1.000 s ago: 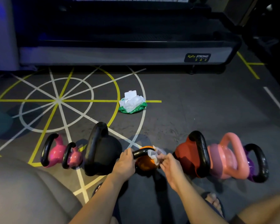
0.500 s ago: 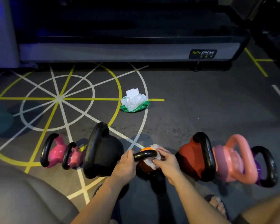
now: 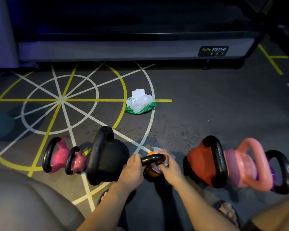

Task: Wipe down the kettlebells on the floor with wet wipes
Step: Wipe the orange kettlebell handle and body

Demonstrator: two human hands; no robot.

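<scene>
Your left hand (image 3: pixel 132 170) clamps the orange kettlebell (image 3: pixel 151 170) by its handle (image 3: pixel 153 158) — steadying it — while your right hand (image 3: pixel 171 169), fingers curled, presses the wet wipe (image 3: pixel 157 166) against it.

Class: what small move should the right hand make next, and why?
Probably sweep the crumpled white wet wipe farther round the body of the small orange kettlebell: the right hand holds it there, while the left hand steadies its black handle.

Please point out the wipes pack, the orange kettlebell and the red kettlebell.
wipes pack (image 3: pixel 140 103), head view, on its white top.
orange kettlebell (image 3: pixel 153 158), head view, on its black handle.
red kettlebell (image 3: pixel 197 162), head view, on its red body.
</scene>
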